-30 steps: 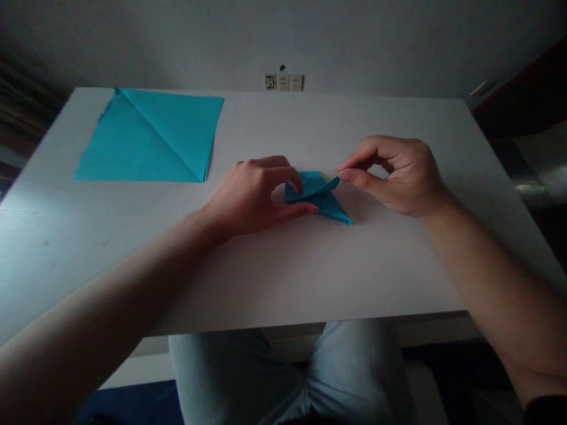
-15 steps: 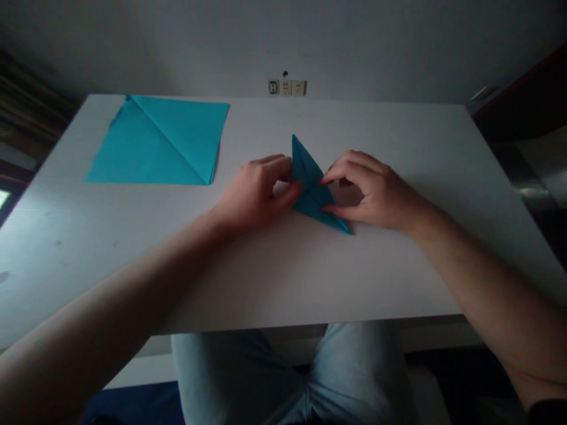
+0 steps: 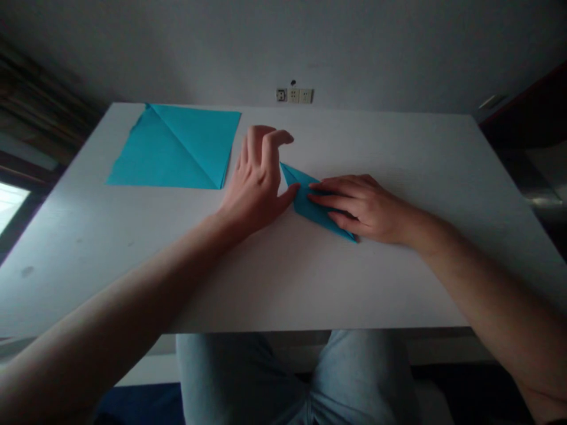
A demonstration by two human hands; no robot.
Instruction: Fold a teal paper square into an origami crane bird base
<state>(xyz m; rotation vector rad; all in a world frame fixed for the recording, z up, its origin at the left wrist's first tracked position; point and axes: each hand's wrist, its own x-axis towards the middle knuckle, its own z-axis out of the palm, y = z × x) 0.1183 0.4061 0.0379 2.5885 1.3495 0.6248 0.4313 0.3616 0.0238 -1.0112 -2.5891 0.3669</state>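
Note:
A small folded piece of blue paper (image 3: 310, 203) lies flat on the white table (image 3: 283, 277) near its middle. My right hand (image 3: 361, 206) rests on it with fingers stretched flat, pressing the paper down. My left hand (image 3: 259, 177) is just left of the paper, its thumb touching the paper's left edge and its other fingers lifted and loosely curled, holding nothing.
A stack of large blue paper sheets (image 3: 177, 147) with a diagonal crease lies at the table's far left. Wall sockets (image 3: 295, 95) sit on the wall behind the far edge. My knees in light trousers (image 3: 292, 378) show below the near edge.
The raised paper flap has been laid down flat. My right hand went from pinching to pressing flat on it. My left hand let go and lifted its fingers.

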